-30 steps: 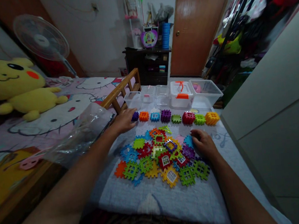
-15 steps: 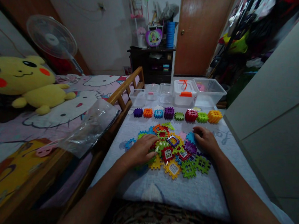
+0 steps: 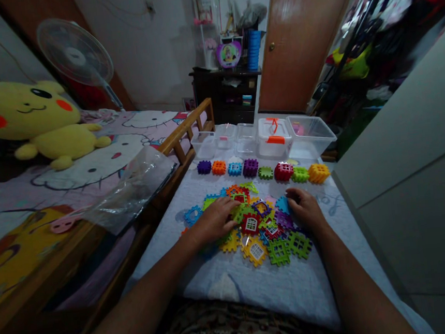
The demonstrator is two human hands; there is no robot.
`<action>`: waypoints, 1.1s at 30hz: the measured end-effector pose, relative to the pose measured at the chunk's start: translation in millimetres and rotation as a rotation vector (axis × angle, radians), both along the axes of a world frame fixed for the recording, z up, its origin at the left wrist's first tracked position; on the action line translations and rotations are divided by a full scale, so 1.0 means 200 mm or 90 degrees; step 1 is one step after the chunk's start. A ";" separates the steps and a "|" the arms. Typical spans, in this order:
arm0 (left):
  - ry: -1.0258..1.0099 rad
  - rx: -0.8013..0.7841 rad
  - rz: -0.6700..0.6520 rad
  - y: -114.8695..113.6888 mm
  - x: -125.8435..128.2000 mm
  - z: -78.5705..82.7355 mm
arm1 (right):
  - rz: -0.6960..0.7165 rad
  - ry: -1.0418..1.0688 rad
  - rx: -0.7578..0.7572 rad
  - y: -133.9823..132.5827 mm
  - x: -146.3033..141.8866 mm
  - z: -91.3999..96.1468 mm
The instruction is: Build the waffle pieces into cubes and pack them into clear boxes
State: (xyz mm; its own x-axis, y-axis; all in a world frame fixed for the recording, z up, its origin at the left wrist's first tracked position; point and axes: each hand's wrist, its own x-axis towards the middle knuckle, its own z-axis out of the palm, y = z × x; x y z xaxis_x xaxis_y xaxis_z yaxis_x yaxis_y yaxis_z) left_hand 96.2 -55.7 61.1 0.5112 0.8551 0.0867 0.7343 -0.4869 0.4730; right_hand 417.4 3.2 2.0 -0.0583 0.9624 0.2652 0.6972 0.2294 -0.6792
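A heap of colourful plastic interlocking building tiles [image 3: 250, 224] with toothed edges lies on the light blue cloth. My left hand [image 3: 219, 218] is over the left side of the heap, palm down, fingers reaching onto green tiles and thumb apart from them. At the heap's right edge, my right hand [image 3: 304, 209] rests beside a blue tile [image 3: 282, 204] and a purple tile [image 3: 284, 220]. Its fingers are loosely bent, with a gap to the thumb and nothing visible between. Nearest my body are a yellow tile with a white window [image 3: 255, 251] and a green tile [image 3: 279, 252].
Behind the heap runs a row of stacked tiles sorted by colour, including a red stack [image 3: 284, 171] and a yellow stack [image 3: 318, 173]. Clear plastic boxes [image 3: 312, 134] and a lidded box with orange clips [image 3: 274, 137] stand farther back. A wooden bed rail [image 3: 188, 126] borders the left side.
My left hand has shifted slightly right, its fingers drawing inward over the green tiles. The tile with the purple and white window has moved slightly right. My right hand stays in place.
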 end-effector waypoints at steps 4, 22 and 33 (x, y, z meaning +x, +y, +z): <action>-0.032 0.000 0.019 0.01 0.00 -0.02 | 0.000 0.005 -0.001 0.00 0.00 0.00; -0.029 0.105 0.170 0.06 -0.03 -0.01 | -0.004 0.011 -0.012 0.00 0.00 0.00; -0.050 -0.020 0.138 0.04 -0.29 0.08 | 0.004 0.017 -0.016 0.01 0.01 -0.01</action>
State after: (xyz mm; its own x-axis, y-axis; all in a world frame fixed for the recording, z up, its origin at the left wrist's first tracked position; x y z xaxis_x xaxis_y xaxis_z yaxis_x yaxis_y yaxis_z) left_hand 38.7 -47.6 77.5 0.3085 0.9468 0.0912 0.7800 -0.3067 0.5455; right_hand 418.9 4.3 0.0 -0.0582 0.9683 0.2428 0.6769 0.2170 -0.7033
